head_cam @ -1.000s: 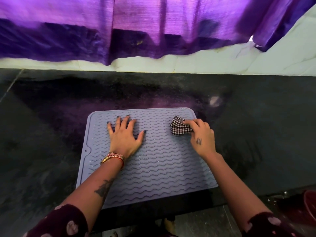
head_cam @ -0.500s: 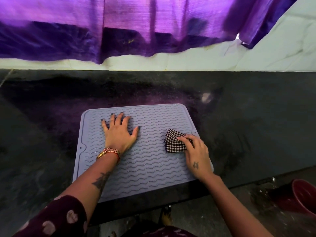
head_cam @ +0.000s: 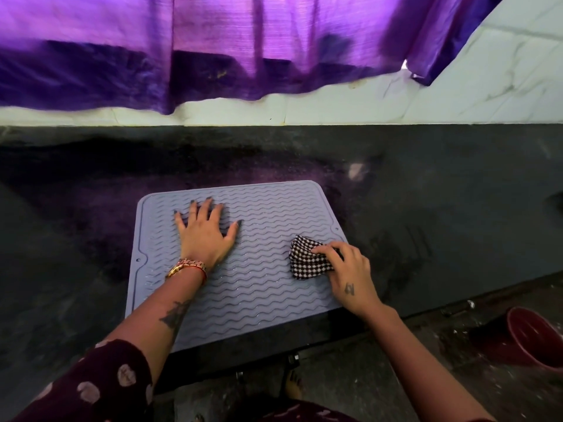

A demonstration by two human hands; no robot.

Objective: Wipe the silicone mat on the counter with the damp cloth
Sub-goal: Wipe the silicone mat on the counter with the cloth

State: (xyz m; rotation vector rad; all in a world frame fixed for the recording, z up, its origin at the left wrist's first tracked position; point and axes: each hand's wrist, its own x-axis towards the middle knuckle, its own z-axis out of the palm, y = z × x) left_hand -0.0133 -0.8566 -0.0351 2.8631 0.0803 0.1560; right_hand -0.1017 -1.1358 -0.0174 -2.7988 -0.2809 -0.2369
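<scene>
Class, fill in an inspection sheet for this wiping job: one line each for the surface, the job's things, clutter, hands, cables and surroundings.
Surface: dark stone counter, dusty-looking, pale smudge behind the mat.
Job's things: grey ribbed mat lies flat, its near edge overhanging the counter front; checked cloth bunched on the mat's right side.
Clutter: nothing seen on the counter.
Hands: left hand pressed flat, fingers spread, on the mat; right hand grips the cloth.
Cables: nothing seen.
Surroundings: purple curtain hangs over the pale tiled wall; red bucket on the floor at right.
</scene>
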